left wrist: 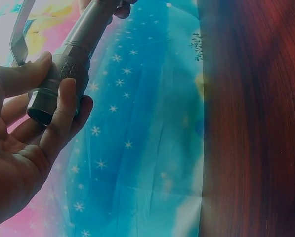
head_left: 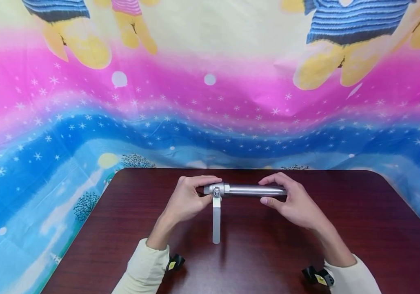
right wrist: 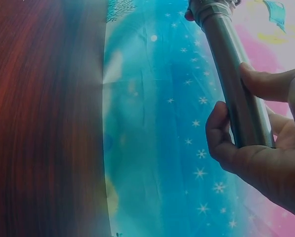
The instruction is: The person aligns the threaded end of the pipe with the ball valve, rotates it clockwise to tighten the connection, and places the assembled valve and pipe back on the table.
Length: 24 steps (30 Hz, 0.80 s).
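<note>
A metal ball valve is joined end to end with a straight, shiny metal pipe, both held level above the table. From the valve a flat lever handle points toward me. My left hand grips the valve between thumb and fingers. Its open socket end shows past my fingers in the left wrist view. Around the far right part of the pipe, my right hand curls its thumb and fingers. In the right wrist view the pipe's near end is partly hidden by that hand.
Below the hands lies a dark reddish wooden table with rounded far corners. A printed cloth in pink, blue and cream hangs behind it and along its sides. Black camera mounts sit at both cream sleeve cuffs.
</note>
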{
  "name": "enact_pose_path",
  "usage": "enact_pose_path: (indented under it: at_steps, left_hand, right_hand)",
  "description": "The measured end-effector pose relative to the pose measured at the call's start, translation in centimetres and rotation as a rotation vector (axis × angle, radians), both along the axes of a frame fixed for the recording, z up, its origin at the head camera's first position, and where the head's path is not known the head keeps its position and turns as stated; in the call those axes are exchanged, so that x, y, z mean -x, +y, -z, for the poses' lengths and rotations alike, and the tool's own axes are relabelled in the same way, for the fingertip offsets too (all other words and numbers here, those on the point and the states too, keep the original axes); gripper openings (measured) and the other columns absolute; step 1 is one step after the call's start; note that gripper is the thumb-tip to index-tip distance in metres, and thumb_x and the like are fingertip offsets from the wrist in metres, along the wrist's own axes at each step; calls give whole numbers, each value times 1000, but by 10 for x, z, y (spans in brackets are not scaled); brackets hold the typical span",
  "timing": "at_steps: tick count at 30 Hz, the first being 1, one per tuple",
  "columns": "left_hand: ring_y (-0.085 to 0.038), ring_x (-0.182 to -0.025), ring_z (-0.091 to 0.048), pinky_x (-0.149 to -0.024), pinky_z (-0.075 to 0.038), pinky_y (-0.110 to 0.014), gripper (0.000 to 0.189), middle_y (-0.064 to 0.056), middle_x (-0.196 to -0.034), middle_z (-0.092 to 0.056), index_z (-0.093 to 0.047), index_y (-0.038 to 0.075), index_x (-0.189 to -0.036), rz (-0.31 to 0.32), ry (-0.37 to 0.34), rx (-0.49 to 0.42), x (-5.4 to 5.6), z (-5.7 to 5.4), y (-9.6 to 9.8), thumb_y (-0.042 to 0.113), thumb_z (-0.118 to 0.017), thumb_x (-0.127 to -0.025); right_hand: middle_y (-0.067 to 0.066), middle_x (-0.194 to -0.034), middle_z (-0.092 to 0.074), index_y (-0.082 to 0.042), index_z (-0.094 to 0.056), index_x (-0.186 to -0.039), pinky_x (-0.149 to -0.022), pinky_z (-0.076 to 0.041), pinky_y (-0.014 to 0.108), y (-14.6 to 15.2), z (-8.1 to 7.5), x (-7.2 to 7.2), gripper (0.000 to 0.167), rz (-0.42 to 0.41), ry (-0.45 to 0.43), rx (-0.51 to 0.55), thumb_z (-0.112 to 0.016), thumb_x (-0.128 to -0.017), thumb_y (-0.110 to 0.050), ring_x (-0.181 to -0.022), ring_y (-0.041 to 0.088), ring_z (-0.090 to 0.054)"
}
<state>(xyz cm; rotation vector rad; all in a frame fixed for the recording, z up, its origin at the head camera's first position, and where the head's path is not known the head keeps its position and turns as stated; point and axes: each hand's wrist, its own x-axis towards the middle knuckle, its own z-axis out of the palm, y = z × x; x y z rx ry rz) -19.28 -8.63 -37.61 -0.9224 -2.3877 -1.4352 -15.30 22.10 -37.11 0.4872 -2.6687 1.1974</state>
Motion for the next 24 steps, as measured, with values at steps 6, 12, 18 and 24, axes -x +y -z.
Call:
enact_pose_path:
  at_steps: [6,12,18,24]
  left_hand:
    - [-15,-83,-66,-67,-55,-22,43,-9,-122,-80,-82,10,-122,0,-10,-6,0,0,0,-8,-79,-84]
    - [-15,-84,-67,-69,-56,-22,42,-8,-122,-80,-82,11,-122,-1,-2,0,0,0,0,-7,-79,-84]
    - [-15,-83,-66,-67,-55,-22,42,-9,-121,-80,-82,10,-122,-2,2,5,0,-1,0,-8,-78,-84]
    - [-15,-82,-65,-66,-52,-21,42,-8,-120,-81,-82,11,-123,-2,5,15,0,-2,0,-7,-79,-84]
  right_hand:
    - [2,-116,-71,-19,-72,-123,-81,-49,32,0,1,0,36,-4,17,6,-84,-91,-8,-88,14,-63]
    - [5,-99,-75,-18,-72,-123,-73,-49,29,0,0,1,31,16,-43,30,-81,-95,-11,-80,17,-63]
    - [5,-85,-73,-14,-71,-124,-65,-52,30,-1,-2,0,25,19,-115,84,-76,-100,-15,-75,25,-66]
    - [6,-101,-75,-15,-72,-124,-71,-52,30,-1,0,0,29,16,-71,56,-80,-97,-15,-81,20,-66]
